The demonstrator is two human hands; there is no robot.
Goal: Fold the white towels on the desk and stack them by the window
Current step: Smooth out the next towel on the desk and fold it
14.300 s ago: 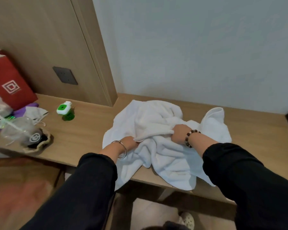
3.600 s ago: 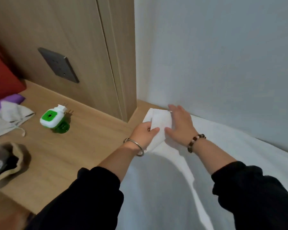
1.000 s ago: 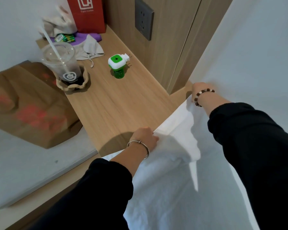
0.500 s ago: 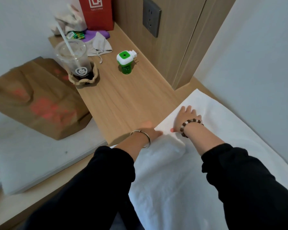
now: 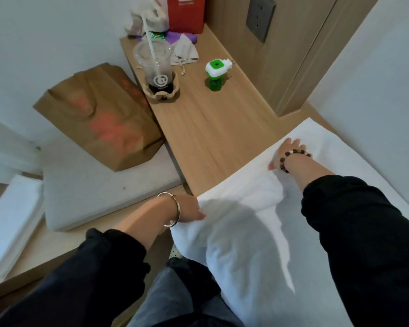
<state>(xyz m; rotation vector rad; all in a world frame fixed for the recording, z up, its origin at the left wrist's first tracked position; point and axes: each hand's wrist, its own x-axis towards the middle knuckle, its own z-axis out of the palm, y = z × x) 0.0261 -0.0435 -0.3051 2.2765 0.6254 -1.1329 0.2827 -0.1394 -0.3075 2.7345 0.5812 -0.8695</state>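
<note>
Straight, spread fingers (image 5: 293,144) of the right hand (image 5: 289,153) press flat on a white towel (image 5: 250,185), apparently pinning its left edge so the cloth cannot slide. The left hand (image 5: 189,208) grips the towel's near corner at the counter's front edge, thumb on top, other fingers hidden beneath, probably to pull the fabric taut. The towel lies spread over the right part of the wooden counter (image 5: 210,138), its front draping toward the person's legs. Further along, well apart, stand a plastic cup (image 5: 156,64) with a straw and a green plug-in device (image 5: 216,73); a brown paper bag (image 5: 99,116) sits alongside.
</note>
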